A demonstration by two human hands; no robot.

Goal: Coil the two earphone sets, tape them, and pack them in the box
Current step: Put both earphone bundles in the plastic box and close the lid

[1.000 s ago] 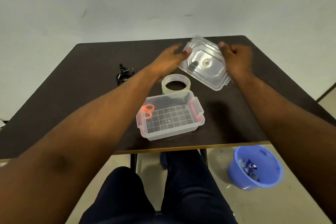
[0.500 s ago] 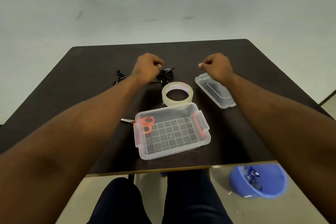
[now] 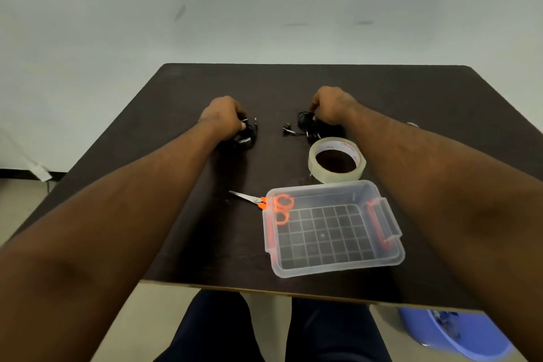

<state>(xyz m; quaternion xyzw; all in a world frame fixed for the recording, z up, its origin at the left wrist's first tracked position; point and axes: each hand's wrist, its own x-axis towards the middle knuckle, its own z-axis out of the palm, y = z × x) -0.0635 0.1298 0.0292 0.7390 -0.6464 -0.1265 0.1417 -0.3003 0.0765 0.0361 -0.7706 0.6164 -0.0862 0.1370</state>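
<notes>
Both hands [image 3: 223, 116] [image 3: 332, 107] curled, each gripping a black earphone set [image 3: 245, 135] [image 3: 305, 126].

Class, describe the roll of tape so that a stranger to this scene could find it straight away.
Start at the dark table, then the clear plastic box near its front edge. Just beyond the box's far wall lies the tape roll, flat on the table. It is the only ring-shaped thing there, translucent with a pale core.

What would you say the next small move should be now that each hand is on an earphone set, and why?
Probably lift one set and start winding its cable into a coil. The left hand grips the left earphone set and the right hand the right earphone set; both cables look tangled and untaped, while the tape roll, scissors and open box wait nearby.
</notes>
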